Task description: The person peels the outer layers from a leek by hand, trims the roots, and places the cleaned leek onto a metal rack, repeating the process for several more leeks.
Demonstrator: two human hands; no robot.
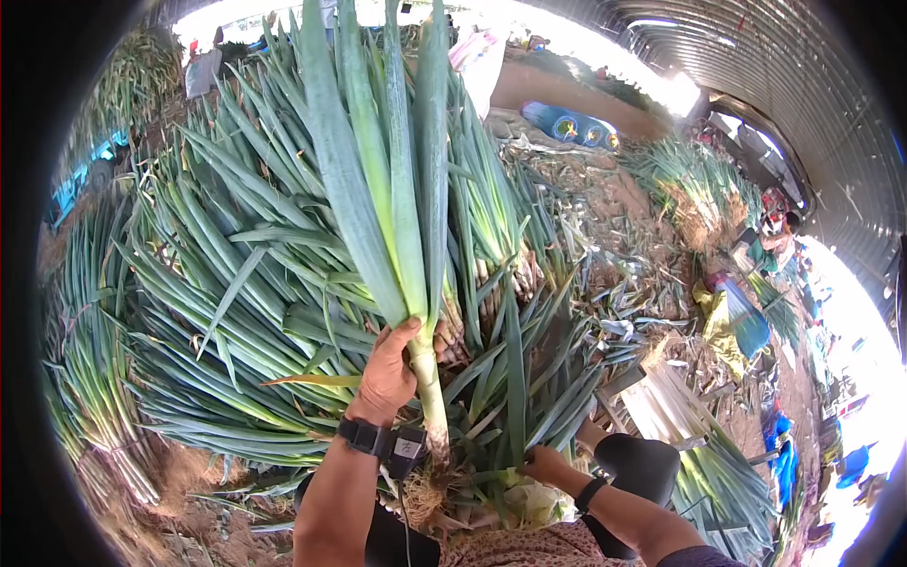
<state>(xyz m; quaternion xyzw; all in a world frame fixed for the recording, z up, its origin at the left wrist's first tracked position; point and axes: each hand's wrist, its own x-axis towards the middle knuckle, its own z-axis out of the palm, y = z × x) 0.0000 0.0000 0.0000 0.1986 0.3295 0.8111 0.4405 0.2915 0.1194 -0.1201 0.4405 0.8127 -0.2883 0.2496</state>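
My left hand is wrapped round a thick leek. It stands nearly upright, broad green leaves fanning upward, with its pale stalk and bushy roots hanging below my hand. To the right and lower, my right hand is closed at the lower end of a long leek leaf; its fingertips are partly in shadow. Loose green leaves lie between and around both hands, just above my lap. Behind the held leek rises a large heap of leeks, leaves pointing up and left.
Bundled leeks stand at the far left. On the right, trimmed leeks lie by a wooden frame. Leaf scraps litter the soil. Farther off are a blue bag, more leeks and another person.
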